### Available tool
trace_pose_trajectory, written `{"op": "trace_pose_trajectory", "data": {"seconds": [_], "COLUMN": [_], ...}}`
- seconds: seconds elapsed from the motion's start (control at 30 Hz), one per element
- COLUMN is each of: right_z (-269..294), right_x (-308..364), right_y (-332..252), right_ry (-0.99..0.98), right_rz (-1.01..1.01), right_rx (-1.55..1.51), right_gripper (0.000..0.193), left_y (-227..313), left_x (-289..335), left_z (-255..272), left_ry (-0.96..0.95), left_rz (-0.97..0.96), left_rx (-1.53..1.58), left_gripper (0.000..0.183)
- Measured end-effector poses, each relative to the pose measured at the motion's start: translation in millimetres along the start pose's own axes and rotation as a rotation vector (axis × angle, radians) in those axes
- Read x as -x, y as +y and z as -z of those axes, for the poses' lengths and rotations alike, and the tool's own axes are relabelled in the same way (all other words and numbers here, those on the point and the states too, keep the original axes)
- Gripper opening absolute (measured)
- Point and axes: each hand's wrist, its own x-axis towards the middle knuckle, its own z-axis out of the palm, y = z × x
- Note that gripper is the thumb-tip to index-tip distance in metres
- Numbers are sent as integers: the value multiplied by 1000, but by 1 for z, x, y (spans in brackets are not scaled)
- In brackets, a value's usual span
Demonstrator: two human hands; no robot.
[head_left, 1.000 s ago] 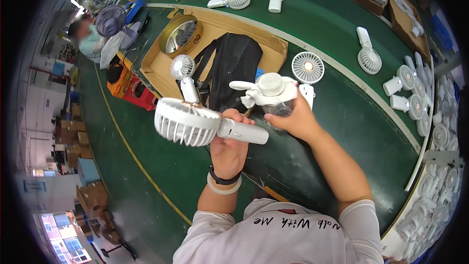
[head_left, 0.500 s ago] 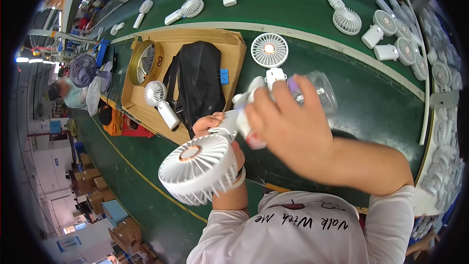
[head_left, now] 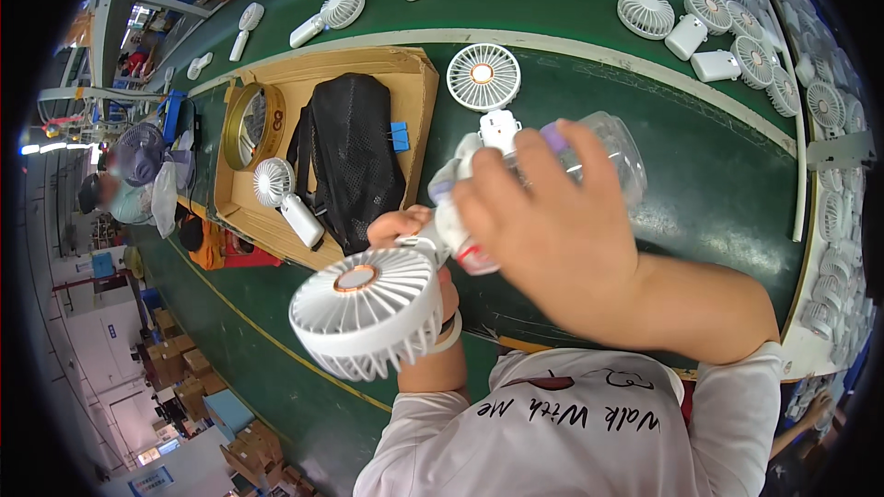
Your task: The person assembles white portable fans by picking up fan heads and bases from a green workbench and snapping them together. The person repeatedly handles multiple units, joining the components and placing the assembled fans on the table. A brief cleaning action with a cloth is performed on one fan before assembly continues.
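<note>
Biggest thing in play is the white fan [head_left: 364,308], which sits right at the left hand [head_left: 396,226]; that hand is wrapped around the handle close to the neck. Looks like light, stiff plastic, probably a bit slick, and I'd bet the thin cage ribs crack if squeezed, so the handle is the place to hold. Right hand [head_left: 566,248] is up close to the left, fingers curled around a clear bottle [head_left: 619,161] and a white bundle [head_left: 453,167]. Bottle looks light and squashable, best gripped around the middle. Bundle seems soft, maybe cloth, but it's blurry. Can't tell if the two hands touch.

Around them: green bench [head_left: 709,193] beyond both hands, cardboard tray [head_left: 419,101] ahead of the left one with a black bag [head_left: 354,156], gold tin [head_left: 270,133] and small fan [head_left: 302,221] inside. Second fan [head_left: 483,76] lies just past the right hand, which hides its lower end and crowds the held handle too. Blue clip [head_left: 399,136] on the bag.
</note>
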Motion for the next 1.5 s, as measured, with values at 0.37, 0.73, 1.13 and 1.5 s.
{"op": "trace_pose_trajectory", "data": {"seconds": [0.37, 0.73, 1.13, 1.5], "right_z": [-4, -15, -8, -6], "right_x": [5, 45, 42, 45], "right_y": [-18, 15, 1, 7], "right_ry": [94, -16, 96, 89], "right_rz": [-48, -237, -179, -225], "right_rx": [54, -603, -623, -476], "right_gripper": [27, 29, 27, 34], "left_y": [3, 14, 15, 26], "left_x": [7, 1, 21, 30], "left_z": [5, -21, -21, -35], "left_ry": [52, -50, -26, 38], "left_rz": [-81, -96, 30, 81], "left_rx": [173, 238, 262, 319], "left_gripper": [39, 45, 48, 48]}}
